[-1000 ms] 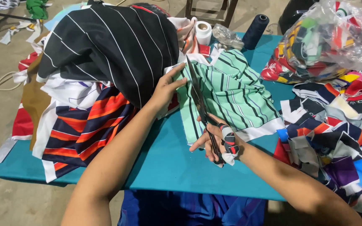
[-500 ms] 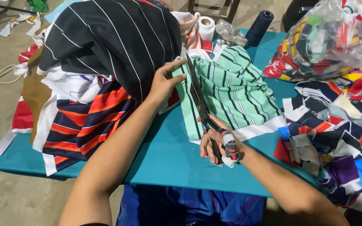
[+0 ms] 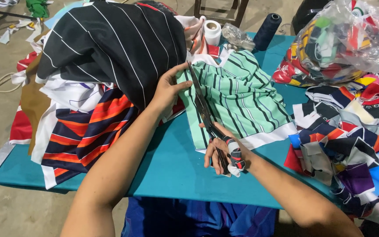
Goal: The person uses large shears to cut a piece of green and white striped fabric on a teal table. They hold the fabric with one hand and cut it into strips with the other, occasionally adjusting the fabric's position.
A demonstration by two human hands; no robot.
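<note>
We look down at a teal table (image 3: 163, 171). Our right hand (image 3: 224, 151) grips long scissors (image 3: 205, 116), fingers closed through the handles, blades lying along the edge of a mint-green striped cloth (image 3: 242, 96) at the table's middle. Our left hand (image 3: 168, 90) presses flat, fingers spread, on the cloth's left edge beside a black striped fabric pile (image 3: 110, 44).

Fabric heaps and sewing supplies crowding a teal surface (image 3: 172, 171)

A black cloth with thin white stripes (image 3: 110, 44) is lying atop a navy, orange and white striped piece (image 3: 88, 131) at the left; a white tape roll (image 3: 212, 31), a dark blue thread cone (image 3: 267, 25) and crumpled clear plastic (image 3: 238, 35) are sitting at the far edge, while a clear bag of colourful scraps (image 3: 343, 39) is resting above a loose multicoloured scrap pile (image 3: 352, 136) on the right.
</note>
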